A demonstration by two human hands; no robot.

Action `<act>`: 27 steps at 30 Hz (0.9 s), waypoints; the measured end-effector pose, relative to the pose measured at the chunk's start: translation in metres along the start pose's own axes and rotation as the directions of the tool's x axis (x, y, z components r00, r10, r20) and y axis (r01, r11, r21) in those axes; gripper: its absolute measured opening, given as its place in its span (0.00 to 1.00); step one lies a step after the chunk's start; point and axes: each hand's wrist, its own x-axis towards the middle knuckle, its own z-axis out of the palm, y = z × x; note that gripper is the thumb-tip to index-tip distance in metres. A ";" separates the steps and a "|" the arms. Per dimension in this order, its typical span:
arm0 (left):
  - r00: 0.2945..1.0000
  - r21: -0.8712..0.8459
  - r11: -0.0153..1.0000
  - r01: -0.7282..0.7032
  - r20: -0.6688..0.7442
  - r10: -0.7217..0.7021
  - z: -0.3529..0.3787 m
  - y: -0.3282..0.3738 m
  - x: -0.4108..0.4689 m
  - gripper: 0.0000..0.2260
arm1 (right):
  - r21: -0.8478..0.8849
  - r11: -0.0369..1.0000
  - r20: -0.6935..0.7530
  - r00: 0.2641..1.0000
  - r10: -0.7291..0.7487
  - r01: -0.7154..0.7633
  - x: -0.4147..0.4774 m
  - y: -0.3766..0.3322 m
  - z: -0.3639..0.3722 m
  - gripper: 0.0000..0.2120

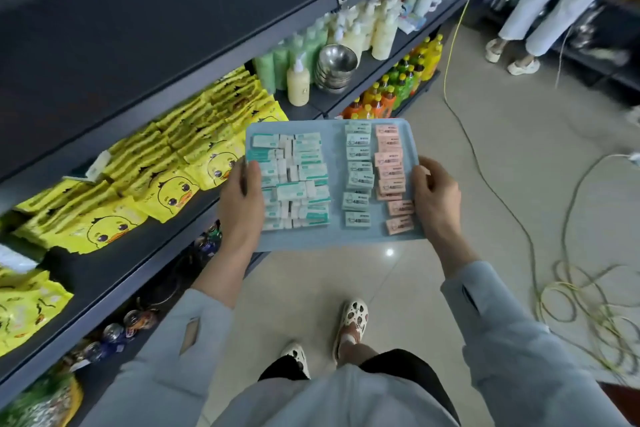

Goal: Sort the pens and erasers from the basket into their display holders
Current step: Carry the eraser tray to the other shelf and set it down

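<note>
On one flat blue plastic tray (311, 241) with rounded corners, small rectangular erasers lie in three groups: a dense block of white erasers (294, 180) in teal sleeves, a column of green erasers (358, 168), and a column of pink erasers (389, 172). The left hand (242, 208) grips the tray's left edge, thumb on top; the right hand (436, 201) grips the right edge likewise. Dark shelves (104, 274) alongside hold glossy yellow duck packets (166, 191).

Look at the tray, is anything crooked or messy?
Yes. On the tray, the two nearest pink erasers lie tilted, out of line with the neat column beyond them. The white-and-teal erasers are a bit jumbled too. Loose cables sprawl tangled on the floor.
</note>
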 end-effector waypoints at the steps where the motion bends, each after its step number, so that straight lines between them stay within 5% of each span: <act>1: 1.000 0.003 1.000 -0.009 0.017 0.009 0.011 0.005 0.003 0.18 | 0.007 1.000 -0.005 1.000 0.012 -0.012 0.007 0.005 -0.006 0.11; 12: 0.993 -0.010 1.000 -0.006 0.122 0.007 0.155 0.045 0.053 0.21 | -0.022 0.988 0.124 0.980 0.154 -0.152 0.140 0.056 -0.065 0.09; 17: 0.989 -0.036 0.999 0.020 0.145 -0.014 0.217 0.073 0.080 0.13 | -0.033 0.981 0.072 0.978 0.194 -0.192 0.212 0.070 -0.076 0.07; 27: 0.968 -0.019 1.000 -0.005 0.251 0.010 0.337 0.120 0.190 0.14 | -0.030 0.972 -0.067 0.971 0.231 -0.234 0.354 0.086 -0.077 0.13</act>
